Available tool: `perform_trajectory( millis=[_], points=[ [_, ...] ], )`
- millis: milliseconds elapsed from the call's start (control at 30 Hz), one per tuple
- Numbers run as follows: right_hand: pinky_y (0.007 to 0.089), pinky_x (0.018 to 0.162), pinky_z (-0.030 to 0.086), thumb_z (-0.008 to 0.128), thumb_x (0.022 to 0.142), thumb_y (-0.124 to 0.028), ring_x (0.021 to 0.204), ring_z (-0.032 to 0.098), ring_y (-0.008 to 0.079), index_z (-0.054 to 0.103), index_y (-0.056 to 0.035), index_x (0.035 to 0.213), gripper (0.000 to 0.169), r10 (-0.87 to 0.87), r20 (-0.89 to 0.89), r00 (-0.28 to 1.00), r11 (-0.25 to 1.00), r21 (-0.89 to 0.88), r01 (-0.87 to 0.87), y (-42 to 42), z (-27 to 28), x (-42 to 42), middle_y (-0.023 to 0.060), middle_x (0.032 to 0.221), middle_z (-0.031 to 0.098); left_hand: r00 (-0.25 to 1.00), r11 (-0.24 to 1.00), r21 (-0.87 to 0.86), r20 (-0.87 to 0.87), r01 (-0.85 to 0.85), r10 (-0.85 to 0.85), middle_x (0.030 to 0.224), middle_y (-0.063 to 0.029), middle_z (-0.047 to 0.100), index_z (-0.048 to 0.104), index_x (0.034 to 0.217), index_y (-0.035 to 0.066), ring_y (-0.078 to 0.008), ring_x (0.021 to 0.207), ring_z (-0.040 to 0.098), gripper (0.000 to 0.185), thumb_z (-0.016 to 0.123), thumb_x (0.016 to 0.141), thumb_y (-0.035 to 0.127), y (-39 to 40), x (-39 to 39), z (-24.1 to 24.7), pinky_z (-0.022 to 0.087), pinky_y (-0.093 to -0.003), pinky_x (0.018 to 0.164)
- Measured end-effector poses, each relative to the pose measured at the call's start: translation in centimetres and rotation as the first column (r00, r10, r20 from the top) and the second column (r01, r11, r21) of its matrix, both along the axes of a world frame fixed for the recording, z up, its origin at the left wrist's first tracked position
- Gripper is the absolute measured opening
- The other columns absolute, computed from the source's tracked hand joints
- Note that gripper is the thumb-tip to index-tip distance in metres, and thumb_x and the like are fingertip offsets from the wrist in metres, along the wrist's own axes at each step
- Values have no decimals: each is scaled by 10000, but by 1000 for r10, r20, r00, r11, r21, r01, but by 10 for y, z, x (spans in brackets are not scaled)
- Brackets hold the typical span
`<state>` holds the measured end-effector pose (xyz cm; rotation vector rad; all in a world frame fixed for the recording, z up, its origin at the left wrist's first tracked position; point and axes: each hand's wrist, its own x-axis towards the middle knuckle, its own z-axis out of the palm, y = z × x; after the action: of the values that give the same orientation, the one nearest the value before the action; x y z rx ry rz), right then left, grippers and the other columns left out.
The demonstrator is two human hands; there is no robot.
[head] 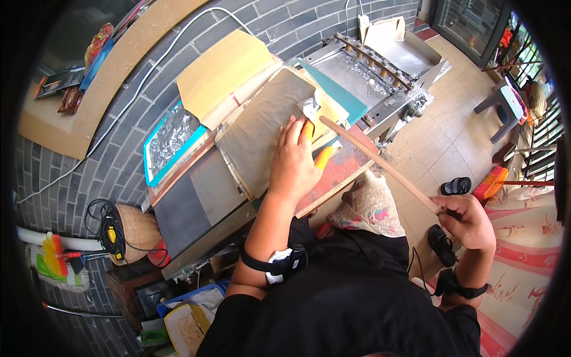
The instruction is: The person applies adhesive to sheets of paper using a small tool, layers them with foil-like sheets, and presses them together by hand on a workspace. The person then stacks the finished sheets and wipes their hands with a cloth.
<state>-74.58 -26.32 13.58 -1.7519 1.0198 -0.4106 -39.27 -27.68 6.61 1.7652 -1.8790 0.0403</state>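
My left hand [292, 163] lies over the stack of thin dark sheets [272, 111], with orange finger covers on the thumb and index finger. Thumb and index are spread apart. A crumpled silvery piece of foil [309, 107] sits just beyond the fingertips; whether they touch it is unclear. Pale yellow paper [332, 109] shows beneath the stack's right side. My right hand [466, 223] grips the lower end of a long, slim wooden stick [383, 165]. Its rounded far tip reaches the stack near the foil, and I cannot tell if it touches.
The stack rests on a worn reddish board [348, 165]. Behind it are an open cardboard box [227, 76] and a blue-rimmed tray [154, 178] of silvery foil. A metal machine [370, 76] stands at the back right. A cloth [370, 205] covers my knee. Right, a plastic stool [506, 107] stands on the tiles.
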Motion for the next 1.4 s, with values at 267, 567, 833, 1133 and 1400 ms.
perform_trajectory(
  millis=[267, 567, 833, 1133, 1400],
  points=[
    [265, 560, 443, 531, 825, 19, 592, 516, 92, 631, 48, 1127, 319, -43, -85, 995, 997, -63, 38, -31, 12, 45, 31, 655, 545, 996, 998, -47, 81, -38, 42, 1345, -239, 459, 460, 1277, -79, -387, 1305, 397, 622, 672, 844, 314, 2, -4, 4, 287, -463, 1120],
    [249, 585, 435, 519, 839, 30, 647, 500, 70, 641, 23, 1124, 311, 20, 78, 997, 1000, 22, -22, -58, -7, 99, 9, 684, 544, 982, 988, -22, 117, 154, -150, 1361, -220, 475, 455, 1321, -46, -378, 1311, 403, 580, 599, 902, 327, 4, -8, 14, 265, -477, 1128],
    [249, 550, 408, 523, 862, -40, 617, 469, 56, 631, 30, 1138, 305, 8, 123, 992, 1000, -21, -6, -79, -36, 126, -15, 676, 535, 996, 980, -184, 68, 70, -58, 1184, -245, 577, 540, 1223, -47, -382, 1105, 558, 387, 563, 905, 172, -33, 64, 73, 430, -423, 991],
    [248, 535, 386, 530, 858, -38, 602, 447, 54, 632, 40, 1084, 260, -23, 199, 980, 999, 38, 15, -75, -37, 132, -30, 663, 505, 818, 896, -292, 381, -335, 431, 1230, -242, 552, 488, 1296, -44, -330, 1186, 516, 409, 431, 946, 158, -108, 251, 26, 406, -403, 1006],
    [253, 539, 387, 519, 855, -33, 601, 455, 65, 633, 36, 1073, 255, -32, 148, 988, 999, 35, 28, -67, -31, 125, -19, 658, 508, 854, 900, -203, 291, -385, 431, 1039, -190, 656, 671, 1009, 46, -354, 929, 644, 254, 453, 918, 137, -92, 215, 45, 514, -440, 819]
  ],
)
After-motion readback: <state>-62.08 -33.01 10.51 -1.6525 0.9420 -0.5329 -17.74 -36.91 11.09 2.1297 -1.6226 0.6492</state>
